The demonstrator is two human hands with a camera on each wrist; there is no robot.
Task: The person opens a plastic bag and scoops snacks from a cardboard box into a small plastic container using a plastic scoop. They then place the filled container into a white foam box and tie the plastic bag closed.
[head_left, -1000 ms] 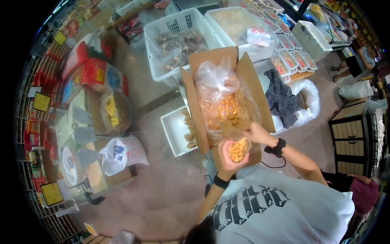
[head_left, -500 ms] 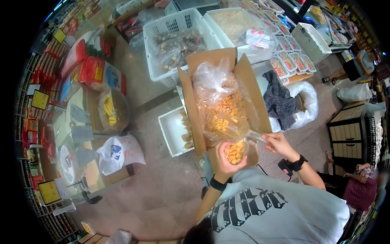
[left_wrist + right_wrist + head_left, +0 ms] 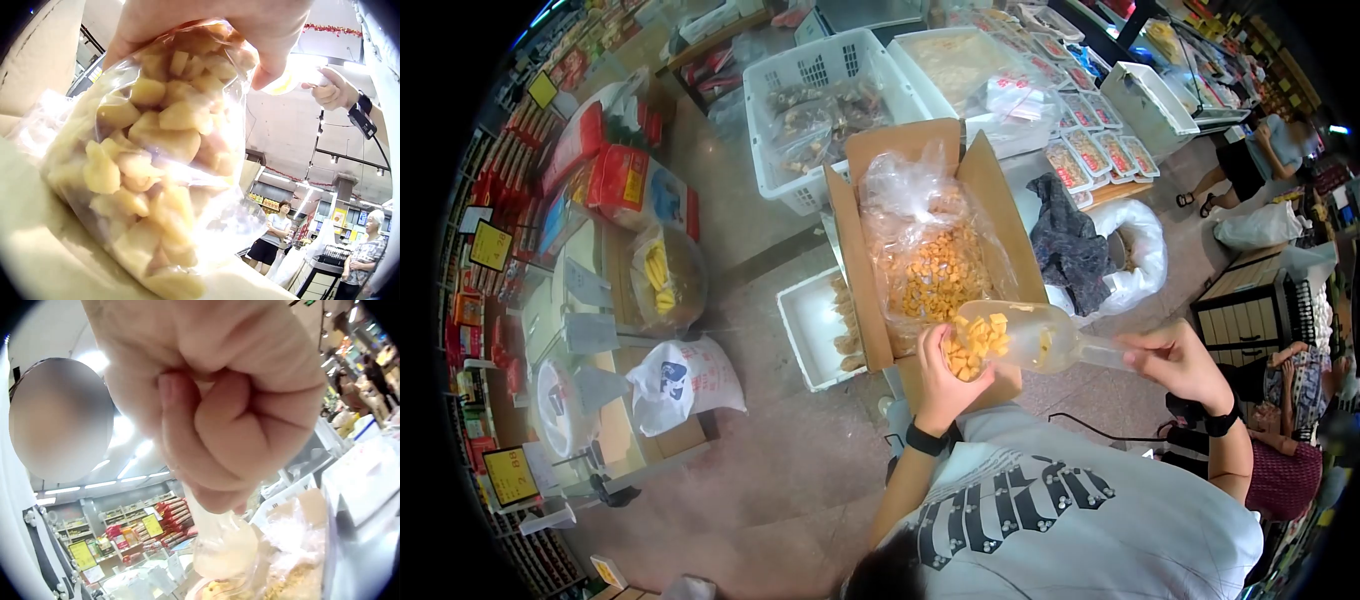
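Observation:
A clear plastic bag [image 3: 156, 137] full of pale yellow chunks hangs from my left hand [image 3: 945, 383], whose fingers grip it near its top. Chunks [image 3: 978, 340] show at the bag's mouth in the head view. My right hand [image 3: 1185, 365] holds the handle of a translucent scoop [image 3: 1040, 338], fingers curled tightly around it in the right wrist view. The scoop's front edge overlaps the bag's mouth, and a few chunks cling inside it. Just beyond stands an open cardboard box [image 3: 1005, 225], lined with clear plastic and holding more orange-yellow chunks [image 3: 940, 270].
A white foam box [image 3: 805, 325] stands left of the cardboard box. Behind are a white basket [image 3: 765, 140] of dark bagged goods and packed trays [image 3: 1090, 150]. A dark plastic bag [image 3: 1065, 250] lies to the right. People [image 3: 1250, 160] stand farther right.
The right hand first reached into the box, then drew the scoop back and right with chunks in it. Now the scoop is tipped at the bag, and the bag looks fuller.

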